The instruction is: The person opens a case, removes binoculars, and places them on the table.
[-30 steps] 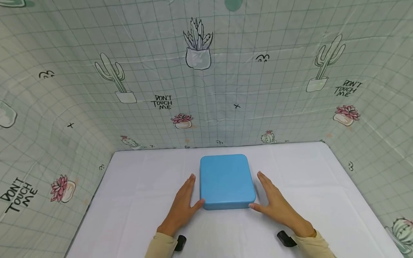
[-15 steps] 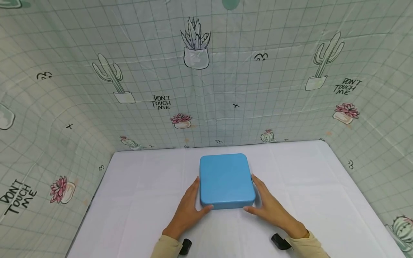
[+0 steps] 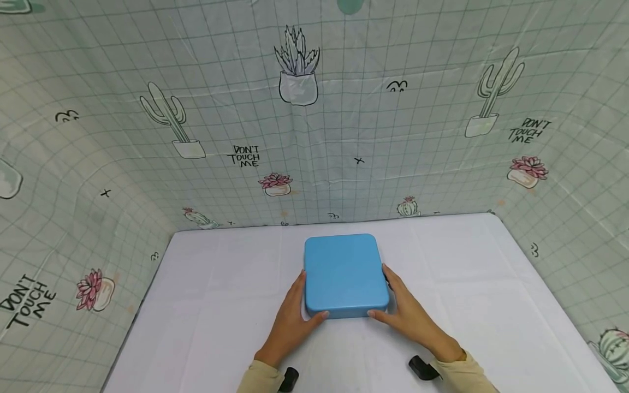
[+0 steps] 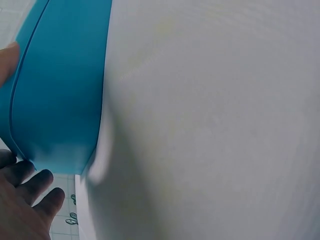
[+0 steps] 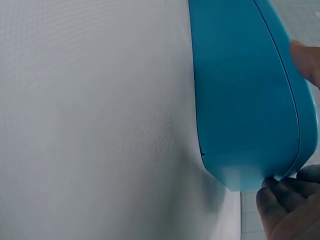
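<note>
A blue, rounded-square box point(image 3: 346, 273) lies flat in the middle of the table in the head view. My left hand point(image 3: 289, 323) grips its near left corner, with the thumb on the front face and the fingers along the left side. On the opposite corner, my right hand point(image 3: 414, 319) holds it the same way. Both wrist views reveal a thin seam below the box's lid point(image 4: 22, 37). The left thumb point(image 4: 7, 62) rests on the lid, and so does the right thumb point(image 5: 306, 61). The other fingers touch the sides near the seam. Whatever the box contains is hidden.
A white cloth covers the table point(image 3: 221, 289). Behind it and along both sides hangs a gridded curtain point(image 3: 344, 125) printed with cacti. Black wrist devices point(image 3: 422, 368) sit beside the beige sleeves point(image 3: 464, 374).
Both hands have moved inward from beside the box to its near corners, and the thumbs have slid along its front face. The box stays in place on the table.
</note>
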The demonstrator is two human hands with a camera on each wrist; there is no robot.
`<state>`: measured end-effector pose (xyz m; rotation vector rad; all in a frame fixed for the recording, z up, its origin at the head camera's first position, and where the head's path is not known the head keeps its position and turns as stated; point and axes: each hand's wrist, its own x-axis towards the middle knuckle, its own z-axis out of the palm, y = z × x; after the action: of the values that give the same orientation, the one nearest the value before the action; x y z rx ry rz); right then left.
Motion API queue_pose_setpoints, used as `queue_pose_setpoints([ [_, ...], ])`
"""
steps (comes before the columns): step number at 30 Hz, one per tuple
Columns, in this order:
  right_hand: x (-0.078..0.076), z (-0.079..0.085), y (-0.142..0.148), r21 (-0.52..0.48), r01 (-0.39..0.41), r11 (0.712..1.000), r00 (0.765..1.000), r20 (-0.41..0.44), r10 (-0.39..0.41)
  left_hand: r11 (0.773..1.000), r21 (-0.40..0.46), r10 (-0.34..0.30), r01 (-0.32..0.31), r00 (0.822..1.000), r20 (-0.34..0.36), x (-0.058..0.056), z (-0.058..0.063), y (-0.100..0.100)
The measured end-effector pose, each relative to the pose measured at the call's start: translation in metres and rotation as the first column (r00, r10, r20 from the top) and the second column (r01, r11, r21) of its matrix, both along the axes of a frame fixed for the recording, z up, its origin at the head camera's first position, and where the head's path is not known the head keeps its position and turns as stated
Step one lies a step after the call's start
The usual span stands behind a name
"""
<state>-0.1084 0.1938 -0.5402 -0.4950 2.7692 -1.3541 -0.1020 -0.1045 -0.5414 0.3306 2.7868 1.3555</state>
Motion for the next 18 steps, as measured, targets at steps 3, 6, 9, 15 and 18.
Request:
queue_pose_setpoints([
  [3,0.0001,-0.0006,-0.0008,-0.017,0.008,1.0,1.0,0.002,-0.007,1.0,0.003,0.003,-0.003,1.0,0.004,0.0005,0.0004,0.0006],
  [6,0.0001,-0.0008,-0.0018,-0.016,0.011,1.0,1.0,-0.01,-0.011,1.0,0.01,0.009,-0.009,1.0,0.008,0.0012,0.0003,0.0012],
  [9,0.0005,0.0001,-0.0027,-0.02,0.019,1.0,1.0,-0.018,-0.019,0.999,0.031,0.01,-0.01,1.0,0.006,0.0018,0.0009,0.002],
  [15,0.0008,0.0018,-0.0033,-0.038,0.034,0.999,0.999,-0.021,-0.035,0.998,0.065,0.018,-0.019,1.0,0.018,0.002,0.0022,0.0027],
  [18,0.0006,0.0022,-0.0037,-0.045,0.037,0.998,0.999,-0.023,-0.038,0.997,0.07,0.025,-0.026,0.999,0.023,0.0014,0.0018,0.0026],
])
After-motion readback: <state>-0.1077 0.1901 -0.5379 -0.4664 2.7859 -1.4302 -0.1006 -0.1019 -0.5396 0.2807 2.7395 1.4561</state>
